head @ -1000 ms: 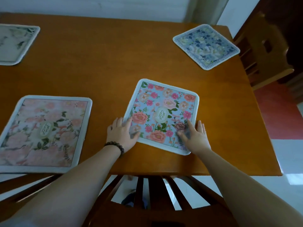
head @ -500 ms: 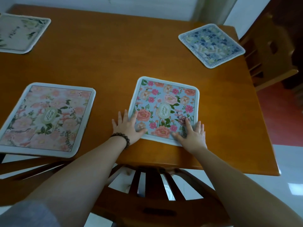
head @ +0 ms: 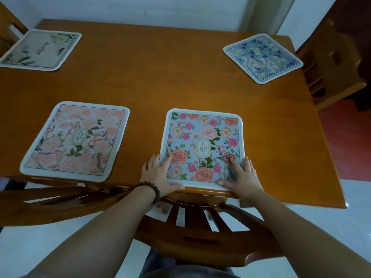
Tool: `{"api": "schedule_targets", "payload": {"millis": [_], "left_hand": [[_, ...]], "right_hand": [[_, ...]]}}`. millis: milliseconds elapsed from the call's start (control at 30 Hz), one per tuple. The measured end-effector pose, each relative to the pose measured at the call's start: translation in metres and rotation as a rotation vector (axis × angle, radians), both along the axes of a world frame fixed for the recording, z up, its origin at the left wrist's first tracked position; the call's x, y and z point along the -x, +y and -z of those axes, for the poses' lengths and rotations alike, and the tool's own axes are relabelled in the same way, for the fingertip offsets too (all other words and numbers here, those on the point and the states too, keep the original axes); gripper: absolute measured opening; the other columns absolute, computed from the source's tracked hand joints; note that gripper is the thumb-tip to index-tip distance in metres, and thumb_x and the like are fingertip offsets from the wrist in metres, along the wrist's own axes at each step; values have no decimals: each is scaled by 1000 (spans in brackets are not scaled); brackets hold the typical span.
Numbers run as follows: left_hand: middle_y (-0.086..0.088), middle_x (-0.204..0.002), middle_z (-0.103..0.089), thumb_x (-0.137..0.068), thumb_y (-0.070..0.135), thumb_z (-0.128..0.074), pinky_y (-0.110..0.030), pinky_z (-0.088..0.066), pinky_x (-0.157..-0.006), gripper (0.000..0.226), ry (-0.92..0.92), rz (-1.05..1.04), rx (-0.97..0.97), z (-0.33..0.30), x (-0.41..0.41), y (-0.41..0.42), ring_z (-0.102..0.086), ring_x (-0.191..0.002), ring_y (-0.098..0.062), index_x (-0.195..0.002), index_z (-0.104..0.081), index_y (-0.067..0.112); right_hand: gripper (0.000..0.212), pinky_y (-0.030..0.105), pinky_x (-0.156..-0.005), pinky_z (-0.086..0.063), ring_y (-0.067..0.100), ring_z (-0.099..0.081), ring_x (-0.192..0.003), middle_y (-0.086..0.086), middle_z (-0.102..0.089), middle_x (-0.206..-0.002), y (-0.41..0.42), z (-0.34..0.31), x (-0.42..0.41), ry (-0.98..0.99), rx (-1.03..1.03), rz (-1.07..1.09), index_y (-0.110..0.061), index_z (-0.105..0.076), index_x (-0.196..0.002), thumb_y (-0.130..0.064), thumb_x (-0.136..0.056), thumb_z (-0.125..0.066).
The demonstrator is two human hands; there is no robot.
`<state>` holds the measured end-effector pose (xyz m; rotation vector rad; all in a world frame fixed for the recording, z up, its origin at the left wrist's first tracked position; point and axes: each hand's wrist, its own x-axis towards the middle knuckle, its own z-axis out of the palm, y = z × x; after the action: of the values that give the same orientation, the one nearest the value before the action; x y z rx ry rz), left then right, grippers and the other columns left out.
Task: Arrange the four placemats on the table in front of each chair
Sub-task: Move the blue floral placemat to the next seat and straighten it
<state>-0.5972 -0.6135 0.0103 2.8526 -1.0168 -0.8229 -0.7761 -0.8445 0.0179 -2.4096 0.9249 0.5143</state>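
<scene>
- Head view: since the earlier frames the blue floral placemat point(head: 202, 147) has turned from a skewed angle to lie square with the near table edge, and it has slid closer, so its near border now sits right at that edge.
- The left hand point(head: 158, 175) has followed it; its flat, spread fingers press on the mat's near left corner, with the thumb along the near border.
- The right hand point(head: 244, 178) lies flat on the near right corner, fingers straight and slightly apart, index finger reaching onto a purple flower.
- A dark bead bracelet point(head: 151, 189) circles the left wrist.
- The wooden table point(head: 160, 87) has a glossy orange-brown top and stands against a pale wall.
- A wooden chair point(head: 200, 237) with a slatted back stands directly below the blue mat, under the forearms.
- Another wooden chair point(head: 333, 65) stands at the table's right end; beyond it the floor is red, then pale tile nearer the camera.
- The blue mat has a white border, pink and peach roses, and a central oval label reading "GARDEN".
- The pink floral placemat point(head: 77, 139) lies to its left, near the front edge, slightly turned.
- The cream placemat point(head: 41, 50) lies at the far left corner.
- The navy-and-white placemat point(head: 263, 57) lies at the far right, rotated diagonally.
</scene>
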Motion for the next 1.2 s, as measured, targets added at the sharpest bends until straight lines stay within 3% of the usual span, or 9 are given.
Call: {"api": "schedule_targets", "payload": {"millis": [267, 500, 833, 1200], "left_hand": [[-14, -158, 4, -60, 73, -70, -53, -8, -114, 125, -37, -4, -41, -2, 16, 1, 8, -144, -30, -150, 5, 32], [-13, -156, -3, -60, 70, -72, -53, -13, -113, 120, -87, -27, -18, -6, 18, 0, 3, -144, -31, -151, -4, 31], [-9, -157, 18, -60, 67, -75, -60, 1, -112, 123, -4, 0, -7, -3, 14, -1, 17, -143, -27, -150, 5, 37], [-10, -159, 9, -58, 72, -72, -59, -5, -112, 120, -33, -26, 19, 1, 16, -3, 11, -144, -27, -150, -3, 37]], "right_hand": [[126, 49, -115, 7, 33, 27, -140, 17, 30, -152, 19, 1, 13, 88, 69, -64, -35, 14, -148, -62, -65, -75], [119, 51, -115, 7, 34, 23, -141, 15, 22, -156, 23, 6, 20, 2, 115, 13, -36, 10, -150, -58, -69, -75], [115, 49, -114, 5, 30, 18, -144, 11, 14, -159, 18, 11, 24, -44, 97, 78, -37, 1, -150, -60, -67, -75], [112, 47, -116, 2, 28, 16, -144, 9, 11, -160, 19, 9, 27, -47, 119, 65, -34, -5, -151, -60, -67, -75]]}}
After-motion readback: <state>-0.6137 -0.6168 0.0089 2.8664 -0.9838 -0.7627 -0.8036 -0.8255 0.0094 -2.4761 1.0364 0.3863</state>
